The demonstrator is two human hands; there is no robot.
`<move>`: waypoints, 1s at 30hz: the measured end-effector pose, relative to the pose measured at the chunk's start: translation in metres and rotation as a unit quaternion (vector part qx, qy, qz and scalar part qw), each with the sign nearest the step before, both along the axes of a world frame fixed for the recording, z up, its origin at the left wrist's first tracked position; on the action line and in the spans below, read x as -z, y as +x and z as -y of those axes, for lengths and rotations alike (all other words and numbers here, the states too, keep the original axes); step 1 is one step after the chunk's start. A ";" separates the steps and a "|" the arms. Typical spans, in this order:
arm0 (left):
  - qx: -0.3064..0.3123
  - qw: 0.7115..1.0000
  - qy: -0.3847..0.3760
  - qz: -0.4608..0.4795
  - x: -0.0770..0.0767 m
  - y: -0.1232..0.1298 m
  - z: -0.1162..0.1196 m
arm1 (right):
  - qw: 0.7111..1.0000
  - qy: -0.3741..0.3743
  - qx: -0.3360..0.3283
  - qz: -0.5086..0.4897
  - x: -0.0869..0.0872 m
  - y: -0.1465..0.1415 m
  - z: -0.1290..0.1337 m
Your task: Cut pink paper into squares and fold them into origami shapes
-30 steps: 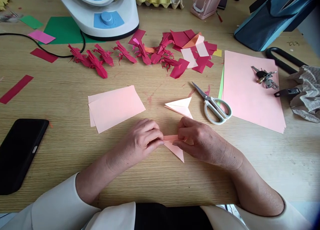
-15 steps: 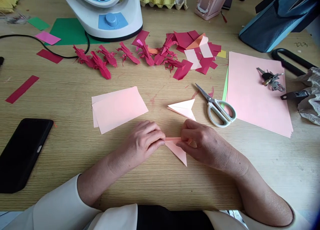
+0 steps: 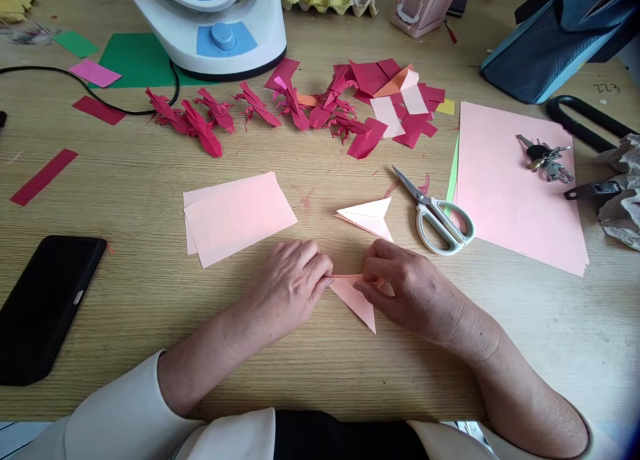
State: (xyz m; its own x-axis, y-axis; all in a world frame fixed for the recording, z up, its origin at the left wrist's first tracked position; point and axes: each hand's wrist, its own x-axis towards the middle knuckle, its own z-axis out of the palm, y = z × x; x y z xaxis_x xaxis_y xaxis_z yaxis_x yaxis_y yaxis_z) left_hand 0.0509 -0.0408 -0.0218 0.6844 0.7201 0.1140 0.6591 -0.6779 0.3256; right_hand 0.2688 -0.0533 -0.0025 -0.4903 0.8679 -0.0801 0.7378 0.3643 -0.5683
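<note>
A folded pink paper (image 3: 356,301) lies on the table between my hands, with one pointed flap toward me. My left hand (image 3: 295,280) is closed, its thumb and fingers pinching the paper's left tip. Curled fingers of my right hand (image 3: 407,283) grip the right part of the same paper and hide some of it. Just beyond is another folded pink paper (image 3: 367,215), arrow-shaped. Scissors (image 3: 443,221) with pale handles lie to its right, blades pointing away and left. Two pink paper sheets (image 3: 240,213) overlap beyond my left hand.
Red folded paper figures (image 3: 255,105) and scraps stretch across the back, before a white fan (image 3: 235,40). A phone (image 3: 47,307) lies at left. Keys (image 3: 547,159) rest on a stack of pink paper (image 3: 515,213) at right, near a blue mesh case (image 3: 545,47).
The fingers of my left hand have shifted slightly and curled more at the paper's left tip. My right hand keeps nearly the same place. Other things look unmoved apart from a slight camera shift.
</note>
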 end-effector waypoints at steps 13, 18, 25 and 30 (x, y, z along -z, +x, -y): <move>-0.009 1.000 -0.003 0.012 0.002 0.002 0.001 | 0.997 -0.049 -0.040 -0.043 -0.004 0.011 -0.002; -0.010 1.000 -0.012 0.017 0.002 0.001 0.001 | 0.995 -0.046 -0.066 -0.066 -0.005 0.016 -0.003; -0.046 0.999 0.003 0.025 0.004 0.006 0.007 | 0.994 -0.027 -0.090 -0.052 -0.005 0.013 -0.003; 0.010 0.999 0.012 0.043 -0.001 0.013 0.011 | 0.993 -0.018 -0.099 -0.057 -0.001 0.013 -0.001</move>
State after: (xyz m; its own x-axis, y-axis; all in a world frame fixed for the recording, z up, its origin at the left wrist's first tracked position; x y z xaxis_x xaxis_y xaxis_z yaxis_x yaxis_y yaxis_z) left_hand 0.0643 -0.0520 -0.0205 0.6850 0.7032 0.1905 0.6161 -0.6986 0.3637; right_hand 0.2822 -0.0523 -0.0012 -0.6586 0.7511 -0.0446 0.5845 0.4734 -0.6590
